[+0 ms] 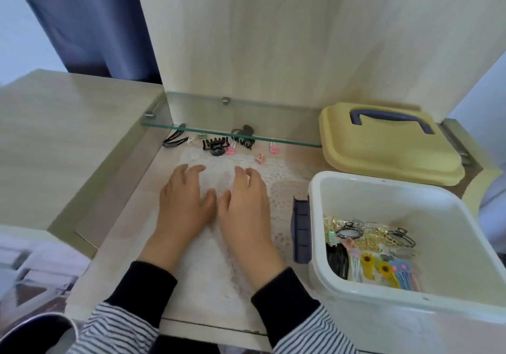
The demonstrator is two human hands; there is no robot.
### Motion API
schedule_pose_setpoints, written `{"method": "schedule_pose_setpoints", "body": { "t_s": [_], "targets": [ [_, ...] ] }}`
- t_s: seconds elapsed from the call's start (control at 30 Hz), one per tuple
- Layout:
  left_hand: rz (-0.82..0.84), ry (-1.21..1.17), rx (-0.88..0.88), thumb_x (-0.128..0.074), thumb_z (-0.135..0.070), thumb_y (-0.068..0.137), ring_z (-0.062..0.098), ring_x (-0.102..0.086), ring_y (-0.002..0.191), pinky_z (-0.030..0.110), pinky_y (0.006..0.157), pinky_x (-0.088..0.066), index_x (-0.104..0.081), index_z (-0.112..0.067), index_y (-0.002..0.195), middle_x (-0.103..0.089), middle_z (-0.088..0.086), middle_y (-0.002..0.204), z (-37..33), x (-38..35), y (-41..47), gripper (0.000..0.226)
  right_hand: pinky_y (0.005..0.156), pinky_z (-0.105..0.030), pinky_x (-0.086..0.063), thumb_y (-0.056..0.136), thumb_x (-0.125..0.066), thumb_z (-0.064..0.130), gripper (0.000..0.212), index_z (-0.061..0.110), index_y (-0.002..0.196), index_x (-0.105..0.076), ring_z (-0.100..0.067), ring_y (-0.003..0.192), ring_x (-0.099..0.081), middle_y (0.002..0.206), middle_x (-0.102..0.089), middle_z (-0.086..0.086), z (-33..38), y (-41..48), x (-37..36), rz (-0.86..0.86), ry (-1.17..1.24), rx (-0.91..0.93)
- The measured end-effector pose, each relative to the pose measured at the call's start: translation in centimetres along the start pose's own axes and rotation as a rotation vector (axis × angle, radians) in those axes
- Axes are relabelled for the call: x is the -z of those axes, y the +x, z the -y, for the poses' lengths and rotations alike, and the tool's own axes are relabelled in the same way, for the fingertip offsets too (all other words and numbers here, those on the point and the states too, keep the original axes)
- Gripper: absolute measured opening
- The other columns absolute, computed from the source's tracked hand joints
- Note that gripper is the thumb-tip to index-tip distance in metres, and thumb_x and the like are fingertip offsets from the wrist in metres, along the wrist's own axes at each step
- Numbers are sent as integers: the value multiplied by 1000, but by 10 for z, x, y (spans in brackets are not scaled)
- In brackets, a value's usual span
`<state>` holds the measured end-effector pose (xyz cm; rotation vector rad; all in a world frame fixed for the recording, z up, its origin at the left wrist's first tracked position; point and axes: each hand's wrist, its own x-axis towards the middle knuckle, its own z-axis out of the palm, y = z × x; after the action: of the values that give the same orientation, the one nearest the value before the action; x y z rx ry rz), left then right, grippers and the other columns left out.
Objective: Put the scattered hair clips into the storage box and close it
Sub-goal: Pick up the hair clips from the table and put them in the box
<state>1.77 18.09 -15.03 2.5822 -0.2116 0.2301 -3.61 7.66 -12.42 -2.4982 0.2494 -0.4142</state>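
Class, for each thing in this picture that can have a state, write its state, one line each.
storage box: open, some clips inside.
yellow lid: off, lying behind the box.
black claw clip: loose, outside the box.
left hand: open, empty.
right hand: open, empty.

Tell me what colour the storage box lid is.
Pale yellow lid with a dark blue handle, seen in the head view.
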Motion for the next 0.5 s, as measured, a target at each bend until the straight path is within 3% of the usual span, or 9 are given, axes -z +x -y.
{"method": "schedule_pose_setpoints", "body": {
  "t_s": [0.1,0.17,0.23,0.4,0.5],
  "targets": [
    [111,103,83,-47,-40,92,32,-13,145,46,117,-14,-30,-17,146,-19,20,154,4,-8,5,61,107,-36,-34,91,-47,20,53,8,142,-34,-28,131,-35,144,-36,-14,-9,10,-9,2,-17,-61],
    [96,127,72,-45,-43,92,30,-8,147,47,118,-9,-22,-19,148,-13,17,157,4,-12,12,65,107,-38,-33,89,-50,19,54,7,140,-37,-31,132,-36,144,-38,-16,-11,18,-16,-54,-50,-73],
    [65,130,59,-46,-43,92,31,-9,146,49,117,-10,-21,-18,149,-14,16,157,1,-16,21,67,107,-43,-33,86,-53,19,58,7,140,-38,-34,133,-35,145,-37,-18,-13,27,-20,-111,-83,-89],
    [12,127,11,-51,-37,88,32,-18,145,52,115,-17,-25,-16,148,-21,13,155,-3,-21,48,68,100,-38,-34,88,-52,27,71,12,149,-20,-29,124,-40,145,-35,-15,-26,42,-25,-120,-129,-200],
    [-54,128,-60,-54,-29,86,30,-27,142,54,112,-24,-32,-14,145,-31,11,152,-3,-24,59,64,93,-40,-37,88,-53,27,70,14,150,-22,-31,119,-42,146,-34,-16,-34,49,-26,-148,-156,-207]
  ]
}}
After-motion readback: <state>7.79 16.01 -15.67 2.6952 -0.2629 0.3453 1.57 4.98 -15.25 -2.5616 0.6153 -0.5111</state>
